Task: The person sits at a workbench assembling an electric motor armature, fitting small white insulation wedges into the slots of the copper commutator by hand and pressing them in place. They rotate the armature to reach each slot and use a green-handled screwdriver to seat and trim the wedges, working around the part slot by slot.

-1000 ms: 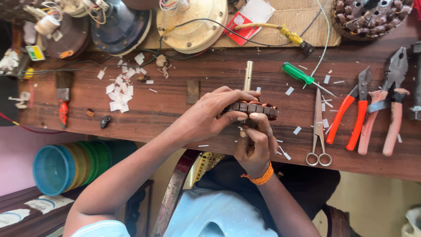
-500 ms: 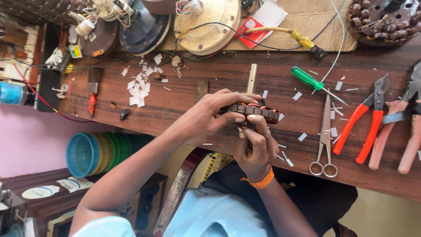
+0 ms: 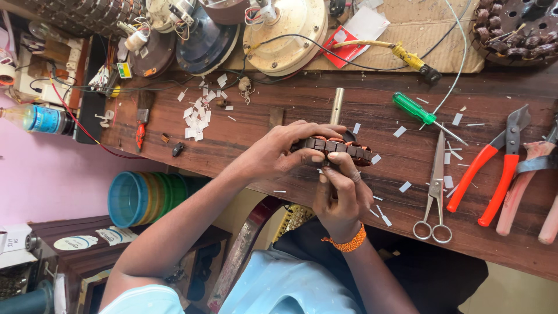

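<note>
A dark motor stator (image 3: 340, 146) with copper windings and a metal shaft sits above the wooden workbench (image 3: 290, 110). My left hand (image 3: 279, 152) grips its left side, fingers curled over the top. My right hand (image 3: 340, 195), with an orange thread band at the wrist, holds it from below, fingers pressing on the rim. The shaft (image 3: 336, 106) points away from me.
Scissors (image 3: 435, 192), red-handled pliers (image 3: 491, 171), another plier pair (image 3: 535, 180) and a green screwdriver (image 3: 415, 109) lie at right. Fan motor housings (image 3: 285, 32) and a wound stator (image 3: 511, 32) sit at the back. White paper scraps (image 3: 197, 113) litter the bench. Stacked plastic bowls (image 3: 145, 197) stand below left.
Both hands keep hold of the stator; the fingers shift slightly on its rim. The camera view has drifted so the bench appears moved right.
</note>
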### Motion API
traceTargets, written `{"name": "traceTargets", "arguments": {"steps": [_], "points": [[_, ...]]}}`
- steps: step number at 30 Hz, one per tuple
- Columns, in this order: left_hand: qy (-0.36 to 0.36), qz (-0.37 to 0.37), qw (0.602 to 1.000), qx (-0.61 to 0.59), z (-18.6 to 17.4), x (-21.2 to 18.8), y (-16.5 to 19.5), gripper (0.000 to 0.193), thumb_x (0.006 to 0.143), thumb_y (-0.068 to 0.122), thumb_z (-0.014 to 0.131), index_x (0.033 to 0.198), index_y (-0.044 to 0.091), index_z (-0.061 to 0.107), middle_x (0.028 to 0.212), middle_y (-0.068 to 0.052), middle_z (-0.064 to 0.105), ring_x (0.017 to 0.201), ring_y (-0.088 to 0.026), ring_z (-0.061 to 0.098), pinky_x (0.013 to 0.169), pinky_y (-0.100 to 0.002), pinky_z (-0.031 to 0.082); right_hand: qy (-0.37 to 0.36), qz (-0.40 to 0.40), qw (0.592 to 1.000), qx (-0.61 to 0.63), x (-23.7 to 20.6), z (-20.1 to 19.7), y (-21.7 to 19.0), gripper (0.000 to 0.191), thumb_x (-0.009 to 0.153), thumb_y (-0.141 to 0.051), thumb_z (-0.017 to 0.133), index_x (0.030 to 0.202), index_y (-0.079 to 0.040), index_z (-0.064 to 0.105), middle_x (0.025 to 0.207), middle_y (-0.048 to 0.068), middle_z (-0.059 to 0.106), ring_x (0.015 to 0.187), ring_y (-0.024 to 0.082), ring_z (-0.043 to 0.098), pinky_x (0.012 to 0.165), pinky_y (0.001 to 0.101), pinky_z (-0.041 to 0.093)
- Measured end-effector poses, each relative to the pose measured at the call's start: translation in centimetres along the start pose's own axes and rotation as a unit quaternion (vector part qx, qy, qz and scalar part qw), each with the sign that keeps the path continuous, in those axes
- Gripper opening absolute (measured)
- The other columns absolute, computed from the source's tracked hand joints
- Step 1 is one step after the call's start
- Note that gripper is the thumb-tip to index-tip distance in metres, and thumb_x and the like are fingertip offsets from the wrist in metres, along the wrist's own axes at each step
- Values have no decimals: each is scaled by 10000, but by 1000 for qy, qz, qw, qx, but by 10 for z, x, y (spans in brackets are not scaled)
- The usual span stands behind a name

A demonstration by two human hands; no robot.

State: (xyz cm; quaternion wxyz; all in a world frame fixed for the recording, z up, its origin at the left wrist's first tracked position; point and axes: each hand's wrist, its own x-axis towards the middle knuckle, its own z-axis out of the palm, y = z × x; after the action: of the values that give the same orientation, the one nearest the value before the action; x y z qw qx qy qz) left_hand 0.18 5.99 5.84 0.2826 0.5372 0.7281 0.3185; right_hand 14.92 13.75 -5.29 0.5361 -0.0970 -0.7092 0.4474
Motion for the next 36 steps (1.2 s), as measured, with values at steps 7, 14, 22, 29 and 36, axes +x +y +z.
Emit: {"name": "traceTargets", "arguments": {"steps": [7,14,22,29,36], "points": [[0,25,1000,-4,1,-3,-1,421,981,231,679,1382,118,622,1479,-37,625,1232,-283,666,1086,-421,506,37,191,957,216,-6,-10,-4,82,1012,-64,661,1055,-56,592,1220,163,729,646,61,625,571,204,533],[17,47,999,0,4,-2,-20,417,991,233,663,1388,117,603,1230,-86,725,1123,-299,660,1007,-440,512,53,171,974,141,5,-24,-15,61,1071,-7,689,1105,-18,639,1140,90,667,841,74,631,693,210,548],[54,125,991,2,16,5,-45,411,990,267,654,1347,71,594,1201,-134,709,1109,-352,630,991,-456,481,47,25,994,-99,31,-12,-17,154,933,37,818,1030,-7,706,990,89,717,893,126,672,733,251,538],[51,133,990,-16,14,11,-52,420,1002,326,643,1332,70,599,1206,-135,701,1115,-340,616,988,-444,478,-56,-113,969,-211,54,-19,-30,218,904,95,794,1073,-28,732,1009,96,721,940,243,689,827,354,569],[62,164,984,-36,13,10,-55,413,1004,306,642,1343,75,592,1241,-117,693,1122,-342,610,995,-438,481,-163,-134,948,-239,76,-26,-44,226,884,109,777,1056,-34,745,1021,88,727,971,249,702,855,372,581]]}}
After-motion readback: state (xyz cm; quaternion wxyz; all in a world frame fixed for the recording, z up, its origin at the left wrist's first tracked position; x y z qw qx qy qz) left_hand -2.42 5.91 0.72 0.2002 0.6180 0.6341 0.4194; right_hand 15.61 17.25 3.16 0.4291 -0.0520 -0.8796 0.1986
